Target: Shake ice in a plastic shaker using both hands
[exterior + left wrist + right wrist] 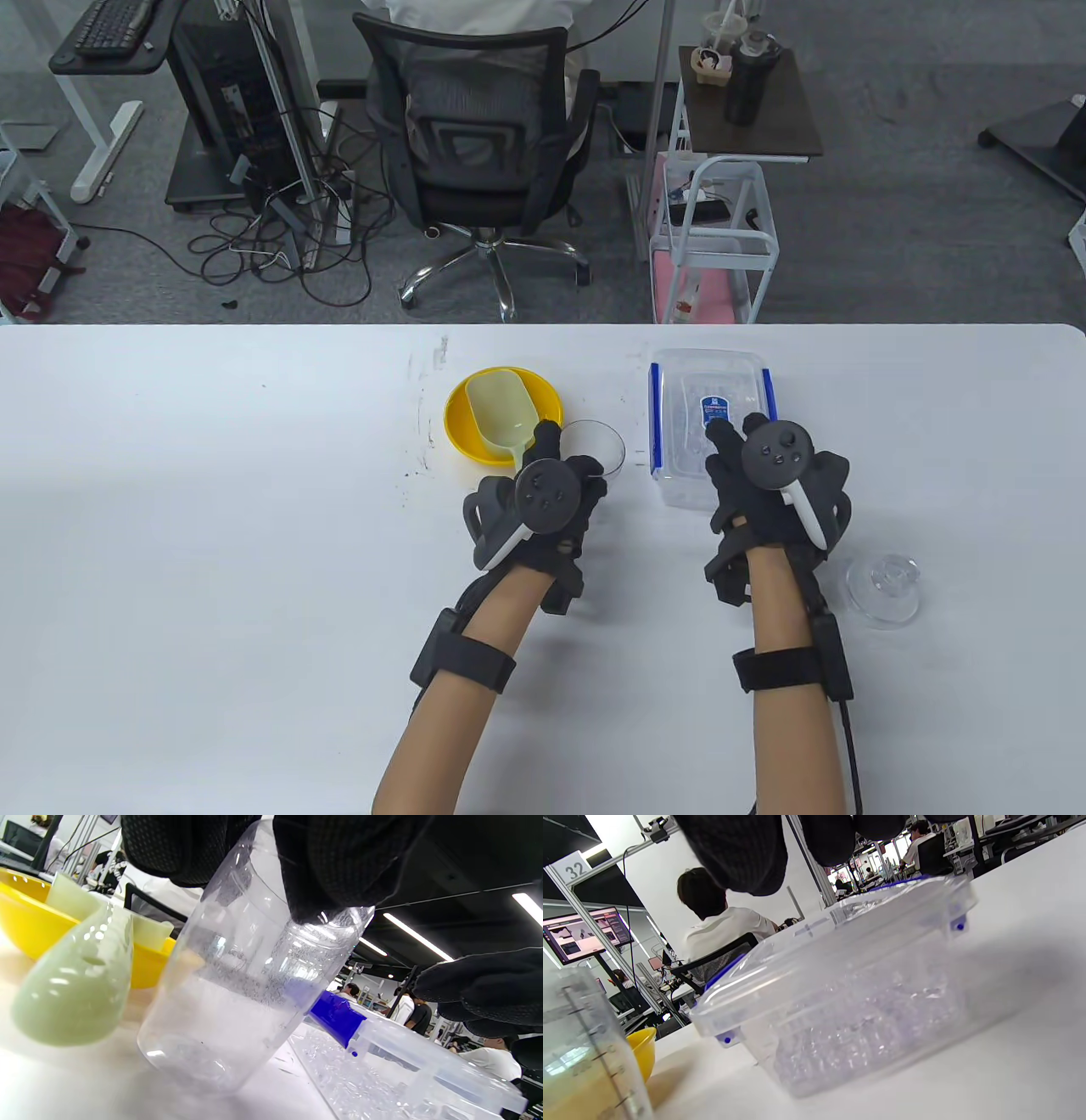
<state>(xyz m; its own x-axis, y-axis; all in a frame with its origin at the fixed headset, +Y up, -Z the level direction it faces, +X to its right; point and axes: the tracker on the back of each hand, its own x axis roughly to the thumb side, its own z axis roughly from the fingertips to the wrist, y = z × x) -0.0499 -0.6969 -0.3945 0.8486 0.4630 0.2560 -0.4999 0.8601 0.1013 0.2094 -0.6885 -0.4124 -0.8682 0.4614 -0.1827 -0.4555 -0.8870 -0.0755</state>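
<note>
**Hands at the shaker and the ice box**

Left hand (543,509): we find it wrapped around the upper part of the clear plastic shaker (596,446), which stands upright and open-topped on the white table (212,526). From the left wrist view the gloved fingers (335,870) press on the shaker's (242,984) wall near the rim, so we log a grip. We cannot make out any ice inside it; the wall looks misted and the base rests on the table.

Right hand (776,484): it sits over the near end of the lidded clear box (711,424) with blue clips. From the right wrist view the fingertips (742,853) hang above the box lid (840,921), and we cannot tell whether they touch it or hold anything. The two hands are apart, one thing each.

The box (848,997) holds a mass of clear ice pieces, seen through its side wall.

Just left of the shaker sits a yellow bowl (462,420) with a pale green scoop (502,413) lying in it, handle pointing toward the left hand. In the left wrist view the scoop (72,993) is just beside the shaker.

A clear domed lid (884,587) lies on the table to the right of the right forearm, well apart from the shaker.
</note>
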